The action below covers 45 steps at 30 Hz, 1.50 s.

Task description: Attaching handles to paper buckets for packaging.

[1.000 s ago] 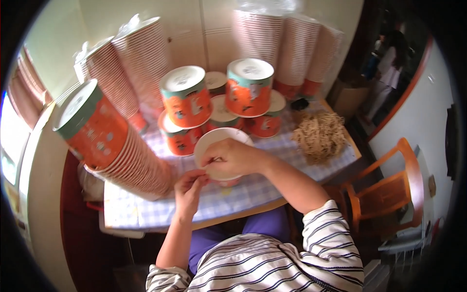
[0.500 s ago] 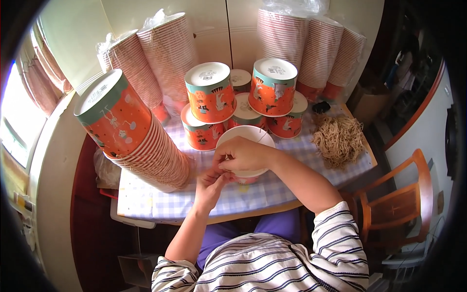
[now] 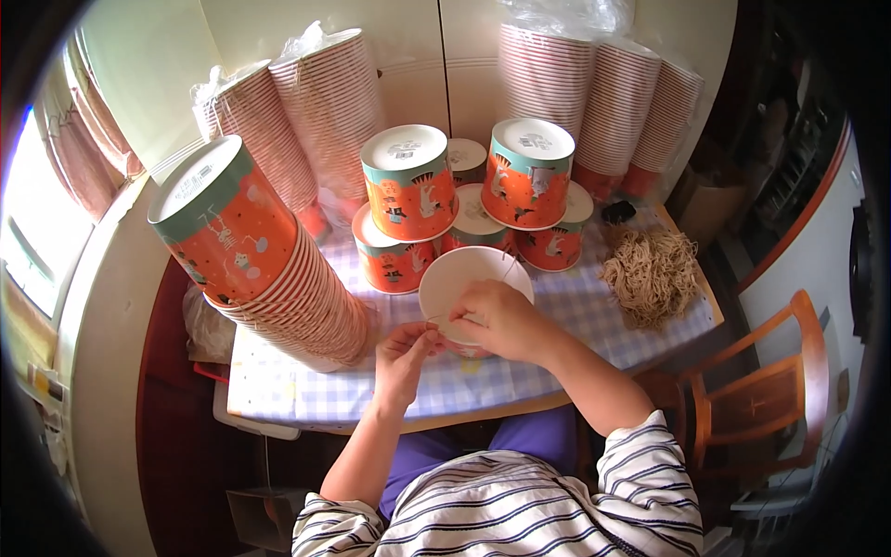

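An orange paper bucket stands upright in front of me, its white inside facing up. Beside its near left rim, my left hand pinches a thin cord between thumb and fingertips. My right hand reaches over the opening with its fingers closed on the cord, just right of the left fingertips. The strand between the hands is thin and partly hidden. Another bit of cord shows at the bucket's far rim. At the right of the table lies a tangled pile of beige cords.
Upside-down orange and green buckets are piled behind the working one. A tall leaning stack of buckets stands at left. Plastic-wrapped stacks line the back wall. A blue checked cloth covers the table; a wooden chair stands right.
My right hand has moved right, away from the left fingertips and over the bucket's opening. My left hand stays by the rim. The whole view has shifted slightly.
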Tool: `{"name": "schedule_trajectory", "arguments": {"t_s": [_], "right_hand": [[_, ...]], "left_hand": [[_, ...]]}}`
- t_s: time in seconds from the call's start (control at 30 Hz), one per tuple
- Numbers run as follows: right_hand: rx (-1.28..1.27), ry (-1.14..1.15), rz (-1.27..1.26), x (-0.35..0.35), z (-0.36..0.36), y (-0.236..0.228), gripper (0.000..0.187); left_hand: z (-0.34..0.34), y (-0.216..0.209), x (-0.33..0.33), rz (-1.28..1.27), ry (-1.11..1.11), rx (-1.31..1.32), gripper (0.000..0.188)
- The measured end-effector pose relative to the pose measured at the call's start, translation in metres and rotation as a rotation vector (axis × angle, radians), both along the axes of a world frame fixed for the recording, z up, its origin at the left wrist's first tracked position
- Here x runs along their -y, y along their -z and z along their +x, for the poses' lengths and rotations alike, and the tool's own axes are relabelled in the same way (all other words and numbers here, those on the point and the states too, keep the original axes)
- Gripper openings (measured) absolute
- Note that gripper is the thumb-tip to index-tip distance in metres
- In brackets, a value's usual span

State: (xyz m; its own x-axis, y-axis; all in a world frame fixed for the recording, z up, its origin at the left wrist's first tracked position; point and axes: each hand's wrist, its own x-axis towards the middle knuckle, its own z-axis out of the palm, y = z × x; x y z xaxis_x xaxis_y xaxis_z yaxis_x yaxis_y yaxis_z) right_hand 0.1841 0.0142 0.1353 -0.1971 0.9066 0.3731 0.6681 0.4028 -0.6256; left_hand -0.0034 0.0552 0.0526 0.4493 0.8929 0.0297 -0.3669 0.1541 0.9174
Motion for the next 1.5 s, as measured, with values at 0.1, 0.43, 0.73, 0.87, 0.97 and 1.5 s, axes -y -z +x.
{"name": "schedule_trajectory", "arguments": {"t_s": [0.1, 0.43, 0.73, 0.87, 0.97, 1.5], "right_hand": [[-0.008, 0.015, 0.091, 0.004, -0.008, 0.010, 0.009], [0.068, 0.044, 0.139, 0.004, -0.021, 0.020, 0.008], [0.240, 0.220, 0.196, 0.038, -0.044, 0.038, 0.012], [0.306, 0.327, 0.256, 0.045, -0.050, 0.052, 0.013], [0.254, 0.381, 0.314, 0.048, -0.055, 0.063, 0.014], [0.137, 0.456, 0.477, 0.048, -0.047, 0.087, 0.019]], "left_hand": [[0.001, 0.000, 0.001, 0.000, 0.013, 0.006, 0.014], [-0.003, 0.003, 0.002, 0.053, -0.006, 0.020, 0.015], [-0.004, 0.011, 0.013, 0.426, -0.160, -0.223, 0.011], [-0.003, 0.012, 0.017, 0.512, -0.177, -0.308, 0.008], [-0.002, 0.020, 0.020, 0.244, -0.183, -0.107, 0.011], [0.009, 0.014, 0.027, -0.213, -0.014, 0.151, 0.011]]}}
